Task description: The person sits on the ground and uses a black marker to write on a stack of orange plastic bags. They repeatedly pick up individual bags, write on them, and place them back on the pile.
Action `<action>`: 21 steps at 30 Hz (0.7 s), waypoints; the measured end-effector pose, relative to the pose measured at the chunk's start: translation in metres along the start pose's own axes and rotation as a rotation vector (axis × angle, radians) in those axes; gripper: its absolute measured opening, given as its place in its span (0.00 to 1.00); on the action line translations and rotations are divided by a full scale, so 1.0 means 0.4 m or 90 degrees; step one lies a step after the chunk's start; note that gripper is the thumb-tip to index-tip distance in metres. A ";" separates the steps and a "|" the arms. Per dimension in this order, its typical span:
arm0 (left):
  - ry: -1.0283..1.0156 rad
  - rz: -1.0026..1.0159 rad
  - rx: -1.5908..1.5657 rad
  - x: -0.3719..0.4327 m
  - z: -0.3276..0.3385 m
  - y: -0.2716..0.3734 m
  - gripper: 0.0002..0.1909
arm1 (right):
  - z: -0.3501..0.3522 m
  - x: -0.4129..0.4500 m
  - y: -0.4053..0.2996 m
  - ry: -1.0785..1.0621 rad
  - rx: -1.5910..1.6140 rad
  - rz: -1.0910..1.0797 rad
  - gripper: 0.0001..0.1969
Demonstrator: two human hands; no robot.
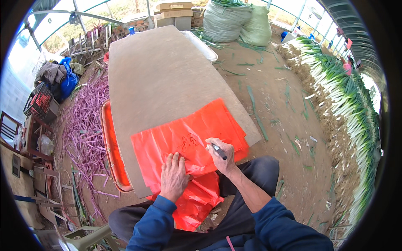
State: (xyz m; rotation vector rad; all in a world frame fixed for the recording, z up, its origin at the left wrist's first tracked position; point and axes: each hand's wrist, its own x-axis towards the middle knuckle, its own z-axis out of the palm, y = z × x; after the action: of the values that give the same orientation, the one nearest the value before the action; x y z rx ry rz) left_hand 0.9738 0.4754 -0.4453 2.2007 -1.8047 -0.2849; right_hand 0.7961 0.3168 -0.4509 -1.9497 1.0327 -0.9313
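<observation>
My right hand (226, 160) grips a black marker pen (219, 151), tilted over a stack of red plastic bags (150, 147). Handwritten black marks show on the top bag, just left of the pen. My left hand (173, 178) presses down on the bags near their lower edge, fingers extended and holding nothing. Beneath the bags is a brown board (157, 81) serving as a tabletop. The bags' loose lower part (196, 204) hangs off the near edge between my knees. Whether the pen tip touches the plastic is hidden by my fingers.
A red-lined tray (116, 157) juts out under the board's left side, a white tray (204, 48) under its far right. Purple strips (86, 125) litter the left floor. Leeks (339, 94) lie in a long row at right. Full sacks (226, 22) stand behind; a stool (91, 235) is lower left.
</observation>
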 end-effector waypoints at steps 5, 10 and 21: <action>0.043 -0.004 0.034 0.043 0.024 -0.025 0.40 | -0.020 -0.004 -0.041 -0.057 -0.167 -0.206 0.20; 0.084 0.046 0.020 0.039 0.028 -0.039 0.43 | 0.004 -0.006 -0.026 -0.118 -0.243 -0.215 0.20; 0.008 0.506 -0.893 -0.198 -0.557 0.516 0.31 | 0.055 -0.004 0.061 -0.173 -0.358 -0.172 0.14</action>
State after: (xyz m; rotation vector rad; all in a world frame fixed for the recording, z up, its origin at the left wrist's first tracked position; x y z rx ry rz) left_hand 0.8398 0.5359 -0.1680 0.5014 -1.4768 -0.9370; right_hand 0.8056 0.3141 -0.4823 -2.6476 0.9516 -0.5146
